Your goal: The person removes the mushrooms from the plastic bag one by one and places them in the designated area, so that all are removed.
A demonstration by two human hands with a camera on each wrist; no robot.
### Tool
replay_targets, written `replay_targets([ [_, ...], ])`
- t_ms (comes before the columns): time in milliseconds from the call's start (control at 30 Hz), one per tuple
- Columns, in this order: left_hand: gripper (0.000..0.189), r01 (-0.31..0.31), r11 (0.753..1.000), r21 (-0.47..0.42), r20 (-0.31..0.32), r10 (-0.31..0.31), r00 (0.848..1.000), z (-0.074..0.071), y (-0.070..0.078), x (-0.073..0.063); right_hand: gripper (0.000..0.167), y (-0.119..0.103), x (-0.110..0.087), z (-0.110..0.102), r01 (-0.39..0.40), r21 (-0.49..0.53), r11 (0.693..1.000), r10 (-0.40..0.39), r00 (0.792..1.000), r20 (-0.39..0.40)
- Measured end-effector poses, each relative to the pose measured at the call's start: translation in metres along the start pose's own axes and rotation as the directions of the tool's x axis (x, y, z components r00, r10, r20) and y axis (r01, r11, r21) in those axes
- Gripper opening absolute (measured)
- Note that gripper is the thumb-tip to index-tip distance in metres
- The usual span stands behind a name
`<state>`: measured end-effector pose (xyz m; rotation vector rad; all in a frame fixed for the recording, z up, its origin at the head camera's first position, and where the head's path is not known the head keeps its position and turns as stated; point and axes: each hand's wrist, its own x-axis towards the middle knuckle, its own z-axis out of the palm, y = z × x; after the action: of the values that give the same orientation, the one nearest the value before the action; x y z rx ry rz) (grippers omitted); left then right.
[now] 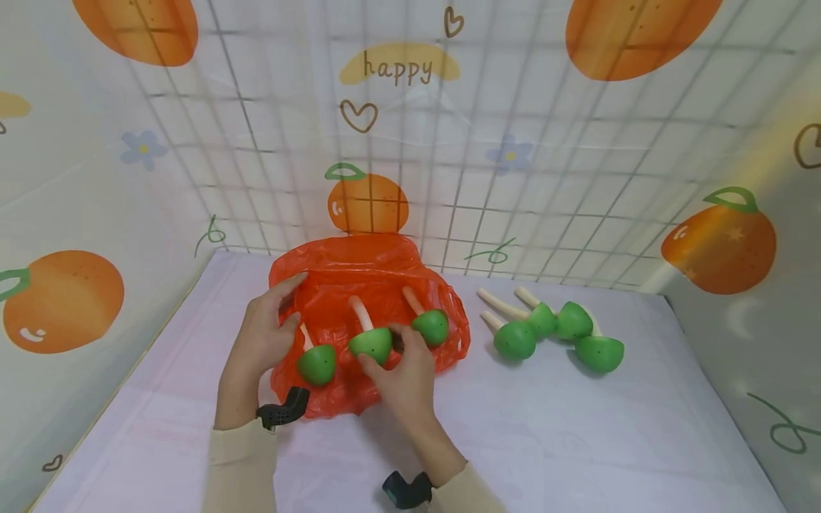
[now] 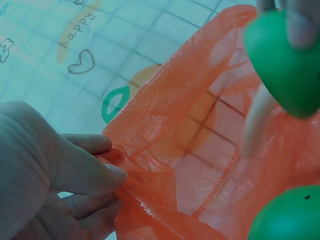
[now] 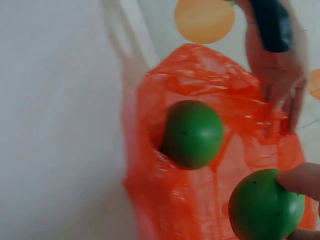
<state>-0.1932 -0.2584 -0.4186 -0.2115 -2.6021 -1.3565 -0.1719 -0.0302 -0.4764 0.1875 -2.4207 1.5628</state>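
A red plastic bag [image 1: 333, 285] lies spread on the table, its mouth gaping. At its left side my left hand [image 1: 263, 335] pinches the rim between thumb and fingers, as the left wrist view shows. My right hand [image 1: 410, 377] grips a toy mushroom [image 1: 370, 345] by its green cap, the pale stem pointing away over the bag. Two more toy mushrooms rest in the bag: one on the left [image 1: 317, 365], close to the left hand, and another on the right [image 1: 430, 328], just beyond the right fingers.
Several toy mushrooms [image 1: 515, 340] lie clustered on the white tabletop [image 1: 545, 434] to the right of the bag. Behind stands a wire grid [image 1: 449, 178] covered with a sheet printed with oranges. Similar printed sheeting [image 1: 64, 178] closes off the sides.
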Motion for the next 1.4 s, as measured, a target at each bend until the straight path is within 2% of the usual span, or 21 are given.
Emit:
replay_targets([
  [233,0.067,0.006,1.0,0.007,0.008,-0.006,1.0,0.001,0.002,0.0,0.059,-0.016,0.003,-0.027,0.033,0.019,0.999,-0.033,0.999,-0.037],
  [633,0.067,-0.005,1.0,0.006,0.008,0.005,1.0,0.002,0.001,-0.001,0.059,-0.034,0.004,-0.07,0.152,0.051,0.987,-0.15,0.988,-0.048],
  [833,0.068,0.008,1.0,0.006,0.013,-0.009,1.0,0.001,0.004,-0.001,0.059,-0.042,0.002,-0.091,0.119,0.071,0.99,-0.117,0.993,-0.022],
  [1067,0.068,0.013,1.0,0.005,0.016,-0.013,1.0,0.003,0.004,-0.001,0.056,-0.047,0.003,-0.123,0.088,0.144,0.986,-0.087,0.996,-0.011],
  [1267,0.067,0.01,1.0,0.007,0.019,-0.01,1.0,0.004,0.005,-0.001,0.055,-0.048,0.007,-0.152,0.048,0.104,0.993,-0.041,0.997,-0.069],
  [1400,0.067,0.013,1.0,0.011,0.021,-0.014,1.0,0.004,0.005,-0.001,0.056,-0.042,0.011,-0.169,-0.01,0.083,0.996,0.021,0.99,-0.138],
])
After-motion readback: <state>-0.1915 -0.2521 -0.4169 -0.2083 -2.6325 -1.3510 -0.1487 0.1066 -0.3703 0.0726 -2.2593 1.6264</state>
